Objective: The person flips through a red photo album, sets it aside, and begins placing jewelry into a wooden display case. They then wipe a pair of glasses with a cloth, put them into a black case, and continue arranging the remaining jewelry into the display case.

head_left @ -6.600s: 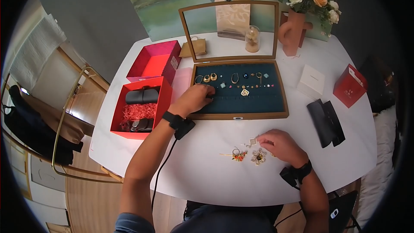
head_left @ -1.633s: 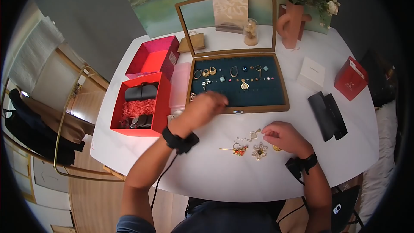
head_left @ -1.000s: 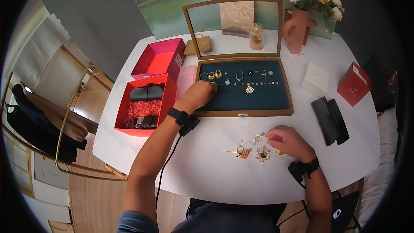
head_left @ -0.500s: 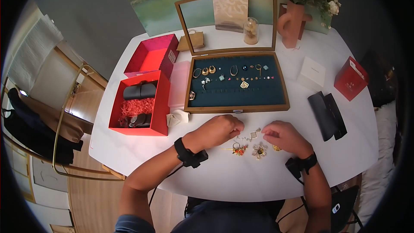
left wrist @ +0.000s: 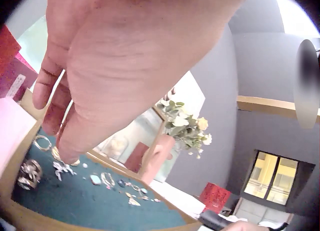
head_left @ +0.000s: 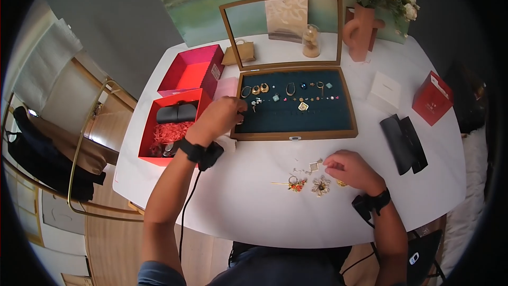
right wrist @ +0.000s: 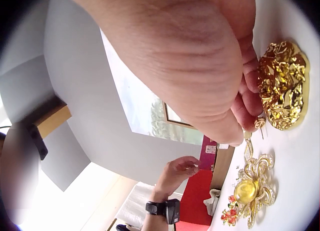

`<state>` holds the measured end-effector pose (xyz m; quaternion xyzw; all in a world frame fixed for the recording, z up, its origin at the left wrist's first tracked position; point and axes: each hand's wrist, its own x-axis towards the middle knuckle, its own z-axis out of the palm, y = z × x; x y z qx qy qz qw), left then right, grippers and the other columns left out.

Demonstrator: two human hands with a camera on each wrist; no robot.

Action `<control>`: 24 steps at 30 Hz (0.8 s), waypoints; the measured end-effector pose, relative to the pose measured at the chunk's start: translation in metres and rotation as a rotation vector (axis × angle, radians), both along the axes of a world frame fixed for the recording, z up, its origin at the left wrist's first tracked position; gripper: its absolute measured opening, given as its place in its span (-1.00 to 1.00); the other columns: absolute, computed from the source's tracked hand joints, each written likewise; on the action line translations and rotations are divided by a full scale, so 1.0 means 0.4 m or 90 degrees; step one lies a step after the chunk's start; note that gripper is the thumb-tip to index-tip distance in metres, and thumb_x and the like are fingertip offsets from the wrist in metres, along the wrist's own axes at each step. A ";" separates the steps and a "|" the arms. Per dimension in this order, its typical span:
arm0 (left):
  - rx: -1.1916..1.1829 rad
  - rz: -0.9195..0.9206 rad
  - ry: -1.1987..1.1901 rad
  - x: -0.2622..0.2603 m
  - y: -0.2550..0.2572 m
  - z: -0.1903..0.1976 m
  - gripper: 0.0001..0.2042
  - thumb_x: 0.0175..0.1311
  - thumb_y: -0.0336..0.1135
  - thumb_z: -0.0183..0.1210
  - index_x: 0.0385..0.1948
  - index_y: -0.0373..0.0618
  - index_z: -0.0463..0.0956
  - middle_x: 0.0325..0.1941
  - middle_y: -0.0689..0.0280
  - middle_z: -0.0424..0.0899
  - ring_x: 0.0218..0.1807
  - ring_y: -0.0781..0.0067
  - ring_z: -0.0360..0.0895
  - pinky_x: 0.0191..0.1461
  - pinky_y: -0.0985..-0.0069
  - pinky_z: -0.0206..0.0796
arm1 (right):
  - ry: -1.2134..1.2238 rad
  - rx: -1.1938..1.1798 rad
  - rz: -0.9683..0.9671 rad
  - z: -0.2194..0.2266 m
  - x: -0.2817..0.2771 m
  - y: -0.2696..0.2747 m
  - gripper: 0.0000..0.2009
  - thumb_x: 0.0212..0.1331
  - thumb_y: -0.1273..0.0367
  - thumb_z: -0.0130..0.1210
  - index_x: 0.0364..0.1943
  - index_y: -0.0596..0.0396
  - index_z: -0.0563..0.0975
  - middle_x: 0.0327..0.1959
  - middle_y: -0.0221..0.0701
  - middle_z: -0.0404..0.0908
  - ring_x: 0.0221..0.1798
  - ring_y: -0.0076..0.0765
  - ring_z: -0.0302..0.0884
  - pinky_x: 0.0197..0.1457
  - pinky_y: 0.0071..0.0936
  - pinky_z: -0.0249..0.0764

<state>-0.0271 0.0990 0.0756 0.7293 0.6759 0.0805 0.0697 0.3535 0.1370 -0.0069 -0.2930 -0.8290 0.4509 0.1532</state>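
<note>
My left hand is held over the left edge of a wooden jewelry display box, its glass lid raised. Gaps show between its loose fingers in the left wrist view, with no object visible among them. Earrings, hoops and small studs sit on the dark teal lining, among them a chunky jeweled ring-like piece. On the white table rests my right hand, fingers loosely bent beside a square-framed earring. Close to its fingertips are a small gold earring and a shiny gold ornament. A flower brooch lies nearby.
A gold pin with orange-red flowers lies left of the brooch. Red and magenta boxes stand left of the display box. To the right are a white box, a black case and a red box.
My left hand has gone from the display box to the small earrings on the table, then back up to the box's left edge. The right hand stays near its place.
</note>
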 end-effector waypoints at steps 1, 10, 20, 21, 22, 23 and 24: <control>0.001 0.004 0.004 -0.021 0.010 -0.014 -0.81 0.15 -0.46 0.27 -0.18 -0.21 0.65 -0.21 0.09 0.71 -0.13 0.08 0.66 0.00 0.31 0.49 | -0.001 0.000 -0.002 0.001 -0.001 0.000 -0.81 0.21 0.43 0.24 -0.15 0.22 0.61 -0.29 -0.29 0.63 -0.28 -0.38 0.61 -0.15 -0.48 0.54; -0.039 0.002 0.088 -0.035 0.028 -0.074 -0.74 0.10 -0.44 0.28 -0.13 -0.16 0.65 -0.13 0.10 0.71 -0.02 0.05 0.62 0.11 0.24 0.44 | -0.014 -0.025 -0.016 0.018 -0.006 -0.007 -0.85 0.20 0.46 0.23 -0.17 0.20 0.60 -0.33 -0.34 0.60 -0.29 -0.42 0.58 -0.16 -0.50 0.52; 0.006 0.004 0.004 0.002 0.021 -0.034 -0.74 0.08 -0.46 0.25 -0.16 -0.24 0.64 -0.18 0.07 0.67 -0.05 0.03 0.62 0.09 0.27 0.45 | -0.015 -0.003 -0.008 0.013 -0.003 -0.004 -0.82 0.21 0.44 0.24 -0.15 0.20 0.61 -0.31 -0.30 0.62 -0.29 -0.37 0.61 -0.17 -0.47 0.54; 0.016 0.003 -0.034 0.027 0.011 -0.014 -0.75 0.08 -0.46 0.25 -0.17 -0.25 0.64 -0.19 0.08 0.67 -0.08 0.03 0.62 0.07 0.29 0.46 | -0.004 0.006 -0.006 0.008 -0.002 -0.003 -0.82 0.20 0.44 0.24 -0.15 0.20 0.61 -0.31 -0.30 0.61 -0.29 -0.36 0.61 -0.17 -0.47 0.54; 0.014 0.002 -0.037 0.046 -0.001 -0.020 -0.75 0.08 -0.46 0.25 -0.17 -0.25 0.64 -0.19 0.08 0.67 -0.08 0.03 0.62 0.07 0.29 0.46 | 0.007 0.016 -0.002 0.006 -0.002 -0.003 -0.82 0.20 0.44 0.24 -0.15 0.20 0.61 -0.31 -0.30 0.61 -0.29 -0.36 0.61 -0.17 -0.47 0.54; 0.014 -0.108 -0.103 0.069 -0.022 -0.034 -0.76 0.08 -0.46 0.25 -0.18 -0.25 0.63 -0.19 0.09 0.66 -0.10 0.03 0.61 0.05 0.30 0.46 | 0.006 0.015 -0.002 0.006 -0.002 -0.003 -0.82 0.20 0.44 0.24 -0.15 0.20 0.61 -0.31 -0.30 0.61 -0.29 -0.36 0.61 -0.17 -0.47 0.54; 0.014 -0.219 -0.169 0.095 -0.046 -0.048 -0.77 0.08 -0.46 0.25 -0.19 -0.26 0.62 -0.19 0.09 0.65 -0.11 0.03 0.61 0.04 0.31 0.46 | -0.002 0.010 -0.005 0.007 -0.004 -0.003 -0.82 0.20 0.44 0.24 -0.15 0.20 0.61 -0.31 -0.30 0.61 -0.30 -0.36 0.61 -0.17 -0.47 0.54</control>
